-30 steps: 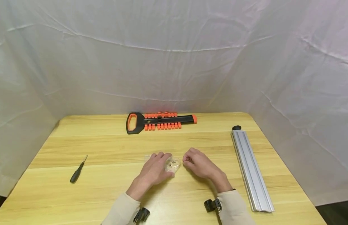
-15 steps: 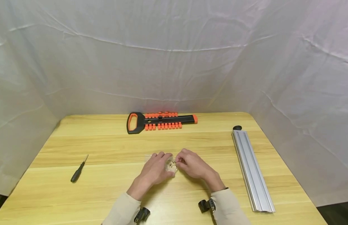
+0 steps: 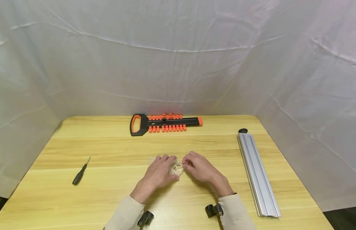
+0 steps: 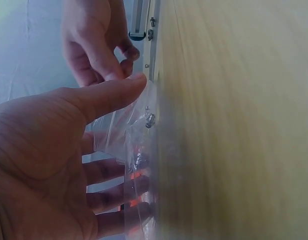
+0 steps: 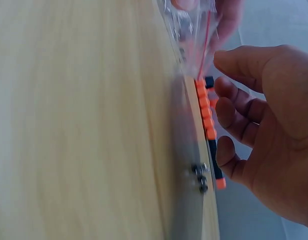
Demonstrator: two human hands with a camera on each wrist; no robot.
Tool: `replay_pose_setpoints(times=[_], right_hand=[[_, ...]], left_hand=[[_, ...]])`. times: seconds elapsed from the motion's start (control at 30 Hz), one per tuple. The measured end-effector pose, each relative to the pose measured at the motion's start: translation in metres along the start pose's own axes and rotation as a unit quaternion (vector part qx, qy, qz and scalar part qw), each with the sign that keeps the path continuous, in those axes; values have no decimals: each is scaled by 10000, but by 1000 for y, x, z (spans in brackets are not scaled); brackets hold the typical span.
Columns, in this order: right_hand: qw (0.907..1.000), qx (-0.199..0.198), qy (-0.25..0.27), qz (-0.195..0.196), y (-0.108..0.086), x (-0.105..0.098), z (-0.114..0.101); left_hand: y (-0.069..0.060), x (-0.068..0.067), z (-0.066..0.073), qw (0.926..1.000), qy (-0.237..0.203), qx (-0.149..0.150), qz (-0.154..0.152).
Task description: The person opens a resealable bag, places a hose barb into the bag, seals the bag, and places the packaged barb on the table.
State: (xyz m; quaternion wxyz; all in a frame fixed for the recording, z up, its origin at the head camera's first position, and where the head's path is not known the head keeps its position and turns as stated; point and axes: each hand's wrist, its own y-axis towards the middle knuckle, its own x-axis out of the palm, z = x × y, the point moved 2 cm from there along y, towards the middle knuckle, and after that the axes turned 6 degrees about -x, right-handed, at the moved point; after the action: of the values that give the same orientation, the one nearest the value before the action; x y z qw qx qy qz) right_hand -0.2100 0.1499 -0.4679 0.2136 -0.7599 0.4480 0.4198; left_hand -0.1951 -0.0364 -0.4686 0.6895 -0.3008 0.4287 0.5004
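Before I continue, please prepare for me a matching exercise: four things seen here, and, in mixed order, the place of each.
Things
1. plastic bag
2. metal bar
3. screwdriver
4. black-and-orange object

Places
A. left side of the table
B. near the table's far edge
C. touching the left hand
D. right side of the table

Right pairs: 1-C, 2-D, 3-A, 4-B

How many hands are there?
2. The left hand is at the bag, its thumb and fingers around it; the right hand is at the bag's right edge in the head view. Both show plainly, and no other hands are seen.
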Motion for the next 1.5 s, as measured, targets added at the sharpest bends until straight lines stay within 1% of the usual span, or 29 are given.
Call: replay_pose_setpoints(times=[0.2, 0.33, 0.6, 0.83, 1.0, 1.13, 1.23, 1.33, 1.5], right_hand=[[9996, 166, 9, 223, -6, -7, 11], [9993, 182, -34, 315, -9, -10, 18], [9992, 168, -267, 245, -18, -16, 29], [9986, 286, -424, 118, -24, -22, 39], [9981, 171, -562, 161, -29, -23, 46], [9980, 255, -551, 180, -32, -25, 48], [9980, 322, -515, 165, -33, -25, 49], [9979, 301, -564, 121, -31, -24, 49], [9972, 270, -699, 71, -29, -24, 49]], left_hand=[[-1, 0, -2, 9999, -94, -55, -35], [-1, 0, -3, 9999, -146, -62, -23], [0, 2, -2, 9999, -169, -33, -13], [-1, 1, -1, 9998, -187, -48, -51], [-1, 0, 1, 9998, -164, -26, -58], [-1, -1, 2, 9998, -169, -18, -56], [-1, -1, 2, 9998, -165, -31, -61], [-2, 0, 1, 9998, -157, -62, -56], [-3, -1, 0, 9999, -146, -3, -35]])
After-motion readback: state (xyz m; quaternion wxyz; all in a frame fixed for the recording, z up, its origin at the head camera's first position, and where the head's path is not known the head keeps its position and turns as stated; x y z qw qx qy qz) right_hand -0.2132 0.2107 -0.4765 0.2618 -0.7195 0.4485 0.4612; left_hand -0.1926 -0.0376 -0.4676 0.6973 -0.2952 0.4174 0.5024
